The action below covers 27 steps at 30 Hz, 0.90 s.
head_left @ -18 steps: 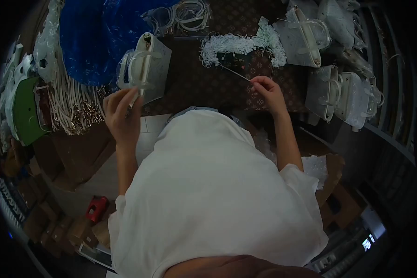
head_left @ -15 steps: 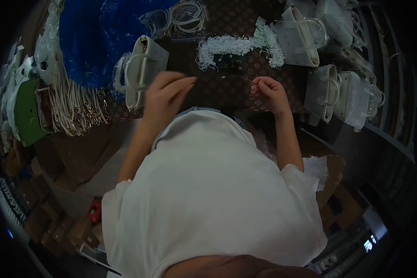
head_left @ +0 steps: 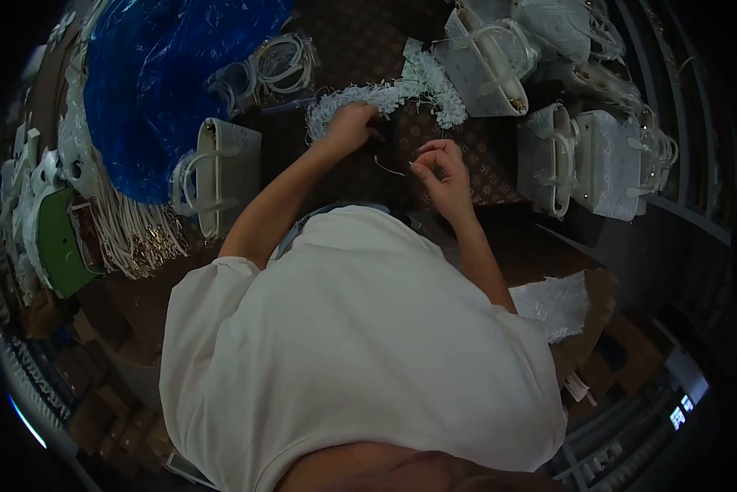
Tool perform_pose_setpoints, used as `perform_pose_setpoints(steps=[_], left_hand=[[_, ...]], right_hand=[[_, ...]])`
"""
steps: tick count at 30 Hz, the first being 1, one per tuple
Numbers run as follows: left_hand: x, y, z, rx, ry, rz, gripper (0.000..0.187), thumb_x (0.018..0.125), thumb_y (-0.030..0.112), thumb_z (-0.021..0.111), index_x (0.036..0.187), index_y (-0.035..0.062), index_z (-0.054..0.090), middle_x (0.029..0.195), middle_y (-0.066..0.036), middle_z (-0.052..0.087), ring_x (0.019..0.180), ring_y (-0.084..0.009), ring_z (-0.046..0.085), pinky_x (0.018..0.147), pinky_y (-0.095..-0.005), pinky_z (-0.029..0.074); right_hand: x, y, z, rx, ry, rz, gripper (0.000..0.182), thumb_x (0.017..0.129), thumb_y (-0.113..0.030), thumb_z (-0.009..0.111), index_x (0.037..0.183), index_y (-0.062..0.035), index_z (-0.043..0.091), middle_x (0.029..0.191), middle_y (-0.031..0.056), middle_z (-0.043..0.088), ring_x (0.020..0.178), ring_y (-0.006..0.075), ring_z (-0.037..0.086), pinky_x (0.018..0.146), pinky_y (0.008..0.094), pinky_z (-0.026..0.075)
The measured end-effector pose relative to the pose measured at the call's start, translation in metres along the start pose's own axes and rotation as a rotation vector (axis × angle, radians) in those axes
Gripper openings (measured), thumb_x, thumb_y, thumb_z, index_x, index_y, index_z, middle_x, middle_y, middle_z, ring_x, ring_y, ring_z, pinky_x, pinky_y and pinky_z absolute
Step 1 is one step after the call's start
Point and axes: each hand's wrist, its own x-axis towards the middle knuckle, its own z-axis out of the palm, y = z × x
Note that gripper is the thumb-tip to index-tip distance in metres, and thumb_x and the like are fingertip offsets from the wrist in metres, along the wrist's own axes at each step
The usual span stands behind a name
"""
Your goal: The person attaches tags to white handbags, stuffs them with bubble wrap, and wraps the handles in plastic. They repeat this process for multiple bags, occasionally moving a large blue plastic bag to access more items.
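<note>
My left hand (head_left: 352, 127) reaches over the left part of a pile of white tag strings (head_left: 434, 82), its bent fingers apart at the near edge of the pile. I see nothing held in it, though its fingertips are in shadow. Nearer to me on the right, my right hand (head_left: 446, 176) pinches with thumb and fingertips. A thin white tag string (head_left: 390, 167) hangs in a curve to the left of that pinch and seems to be held by it.
A white handbag (head_left: 233, 172) stands left of my hands, beside blue plastic sheeting (head_left: 172, 90) and hanging white straps (head_left: 139, 238). Coiled white handles (head_left: 285, 66) lie behind. More wrapped white handbags (head_left: 487, 70) crowd the right. Brown patterned material (head_left: 487, 168) covers the table.
My left hand has moved up and right to the tag string pile, its fingers spreading. My right hand has shifted left and down. The view has turned slightly.
</note>
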Motion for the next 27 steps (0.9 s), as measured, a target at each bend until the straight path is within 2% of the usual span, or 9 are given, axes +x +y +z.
perform_pose_setpoints(steps=[1, 3, 5, 8, 15, 17, 19, 22, 27], left_hand=[[0.003, -0.003, -0.004, -0.171, -0.103, -0.093, 0.02, 0.063, 0.013, 0.071, 0.081, 0.0067, 0.065, 0.081, -0.013, 0.062, 0.08, -0.0299, 0.059, 0.07, -0.0372, 0.047], [0.005, -0.005, -0.011, -0.198, -0.06, -0.109, 0.018, 0.064, 0.012, 0.07, 0.08, 0.0059, 0.066, 0.079, -0.013, 0.063, 0.076, -0.0301, 0.06, 0.068, -0.037, 0.047], [0.003, -0.007, -0.018, -0.224, -0.013, -0.13, 0.016, 0.065, 0.011, 0.069, 0.079, 0.0051, 0.066, 0.076, -0.013, 0.063, 0.073, -0.0302, 0.061, 0.066, -0.0367, 0.048], [0.002, -0.009, -0.028, -0.241, 0.021, -0.178, 0.014, 0.067, 0.01, 0.067, 0.08, 0.0039, 0.066, 0.076, -0.014, 0.063, 0.073, -0.031, 0.061, 0.066, -0.0364, 0.047], [-0.007, -0.005, -0.042, -0.391, 0.188, -0.23, 0.011, 0.072, 0.008, 0.066, 0.081, 0.0017, 0.065, 0.077, -0.012, 0.064, 0.071, -0.0241, 0.061, 0.066, -0.0307, 0.046], [-0.009, 0.002, -0.051, -0.389, 0.218, -0.212, 0.011, 0.073, 0.007, 0.066, 0.081, 0.0008, 0.063, 0.077, -0.011, 0.064, 0.07, -0.0211, 0.061, 0.065, -0.0288, 0.046], [-0.017, 0.023, -0.067, -0.683, 0.309, -0.322, 0.01, 0.074, 0.003, 0.065, 0.083, -0.0003, 0.06, 0.079, -0.006, 0.062, 0.069, -0.0131, 0.058, 0.064, -0.0241, 0.045], [-0.042, 0.051, -0.091, -0.912, 0.273, -0.319, 0.011, 0.075, 0.0, 0.063, 0.083, -0.0002, 0.057, 0.082, -0.001, 0.058, 0.072, -0.0069, 0.054, 0.065, -0.0196, 0.044], [-0.071, 0.09, -0.115, -1.04, 0.366, -0.359, 0.021, 0.074, -0.002, 0.063, 0.095, -0.0001, 0.06, 0.086, -0.001, 0.057, 0.075, -0.006, 0.053, 0.067, -0.0178, 0.043]], right_hand=[[0.005, 0.004, 0.001, 0.008, 0.021, -0.018, 0.006, 0.083, -0.006, 0.059, 0.079, -0.0019, 0.058, 0.088, 0.0029, 0.053, 0.078, 0.0095, 0.051, 0.067, 0.0204, 0.041], [0.014, 0.009, 0.005, 0.026, 0.037, -0.039, 0.007, 0.084, -0.006, 0.058, 0.078, -0.0017, 0.056, 0.086, 0.0024, 0.054, 0.077, 0.0092, 0.052, 0.067, 0.0204, 0.042], [0.02, 0.011, 0.014, 0.528, -0.029, 0.356, 0.006, 0.085, -0.008, 0.057, 0.083, -0.0021, 0.056, 0.079, 0.0006, 0.055, 0.073, 0.0077, 0.052, 0.069, 0.0197, 0.042], [0.034, 0.019, 0.026, 0.706, -0.058, 0.428, 0.008, 0.087, -0.01, 0.056, 0.087, -0.0026, 0.054, 0.075, -0.0006, 0.055, 0.069, 0.0066, 0.051, 0.069, 0.0189, 0.042], [0.044, 0.026, 0.035, 0.575, -0.028, 0.319, 0.008, 0.087, -0.011, 0.056, 0.087, -0.0034, 0.054, 0.075, -0.0007, 0.055, 0.066, 0.0055, 0.051, 0.062, 0.0189, 0.043], [0.046, 0.02, 0.032, 0.6, -0.065, 0.457, 0.007, 0.086, -0.01, 0.057, 0.085, -0.0031, 0.055, 0.075, -0.0016, 0.055, 0.063, 0.0054, 0.049, 0.057, 0.019, 0.041], [0.05, 0.008, 0.035, 0.5, -0.03, 0.34, 0.007, 0.085, -0.009, 0.058, 0.084, -0.0025, 0.055, 0.074, -0.0011, 0.054, 0.061, 0.0054, 0.048, 0.056, 0.019, 0.04], [0.06, -0.023, 0.038, 0.344, 0.034, 0.146, 0.006, 0.082, -0.006, 0.06, 0.08, -0.0012, 0.056, 0.072, 0.0001, 0.054, 0.06, 0.0056, 0.047, 0.054, 0.019, 0.038], [0.062, -0.055, 0.045, 0.238, 0.065, -0.016, 0.006, 0.078, -0.002, 0.06, 0.077, 0.0013, 0.055, 0.071, 0.0074, 0.054, 0.058, 0.0126, 0.053, 0.051, 0.0235, 0.042]])
